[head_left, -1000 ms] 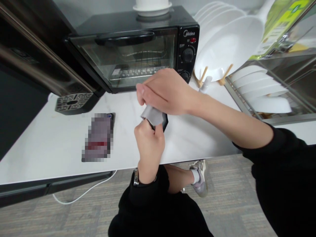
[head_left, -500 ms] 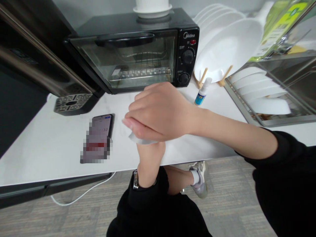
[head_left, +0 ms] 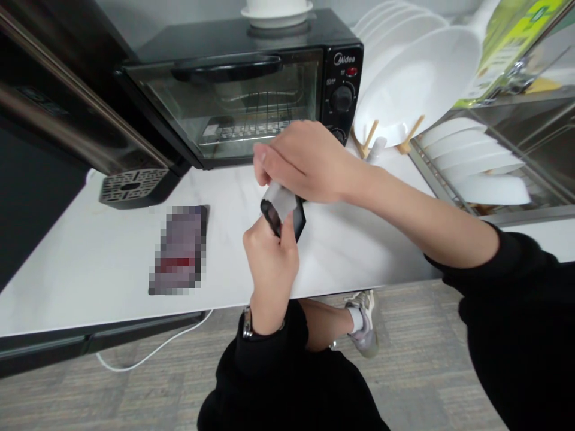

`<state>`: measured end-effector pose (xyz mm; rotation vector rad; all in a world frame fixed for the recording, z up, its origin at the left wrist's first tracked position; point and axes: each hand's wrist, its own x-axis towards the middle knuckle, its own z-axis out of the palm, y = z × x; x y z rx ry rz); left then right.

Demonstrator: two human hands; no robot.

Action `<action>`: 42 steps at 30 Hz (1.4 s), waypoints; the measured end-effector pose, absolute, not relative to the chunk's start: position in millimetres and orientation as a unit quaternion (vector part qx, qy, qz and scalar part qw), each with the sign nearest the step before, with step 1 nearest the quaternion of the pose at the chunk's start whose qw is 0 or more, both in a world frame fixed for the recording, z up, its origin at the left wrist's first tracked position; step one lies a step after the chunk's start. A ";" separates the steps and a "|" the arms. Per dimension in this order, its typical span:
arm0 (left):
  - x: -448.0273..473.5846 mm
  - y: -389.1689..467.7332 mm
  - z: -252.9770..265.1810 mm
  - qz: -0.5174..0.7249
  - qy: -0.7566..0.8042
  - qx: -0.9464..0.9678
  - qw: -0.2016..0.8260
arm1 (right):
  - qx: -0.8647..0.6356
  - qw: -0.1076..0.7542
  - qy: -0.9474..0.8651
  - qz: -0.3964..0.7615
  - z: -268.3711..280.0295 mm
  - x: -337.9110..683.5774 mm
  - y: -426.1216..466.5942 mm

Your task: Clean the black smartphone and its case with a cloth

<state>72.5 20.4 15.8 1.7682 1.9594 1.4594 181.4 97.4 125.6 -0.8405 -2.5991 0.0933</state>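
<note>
My left hand [head_left: 271, 263], with a watch at its wrist, is closed around a small black-rimmed thing [head_left: 300, 220] with angular edges; its kind does not show clearly. A thin pale grey cloth [head_left: 284, 202] lies over that thing, under my left thumb. Just above, my right hand [head_left: 309, 161] is bent over with curled fingers, at the cloth's upper end. Its fingertips are partly hidden, but it appears to grip the cloth. Behind my right forearm only the clear cap of a small spray bottle [head_left: 378, 147] shows.
A phone [head_left: 179, 248] lies on the white counter [head_left: 99, 263], left of my hands. Behind stand a black toaster oven [head_left: 179, 114] and a machine with a drip tray [head_left: 132, 187]. White plates [head_left: 417, 84] lean in a wooden rack, right of the oven. Farther right, bowls [head_left: 476, 149] sit in a metal-edged recess.
My right hand has moved up and away from my left hand, uncovering the black-rimmed thing and more of the cloth. My right forearm now hides most of the spray bottle.
</note>
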 end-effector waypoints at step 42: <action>73.7 24.0 12.3 0.498 0.647 0.575 0.052 | -0.216 0.157 -0.964 -0.015 126.0 177.8 85.7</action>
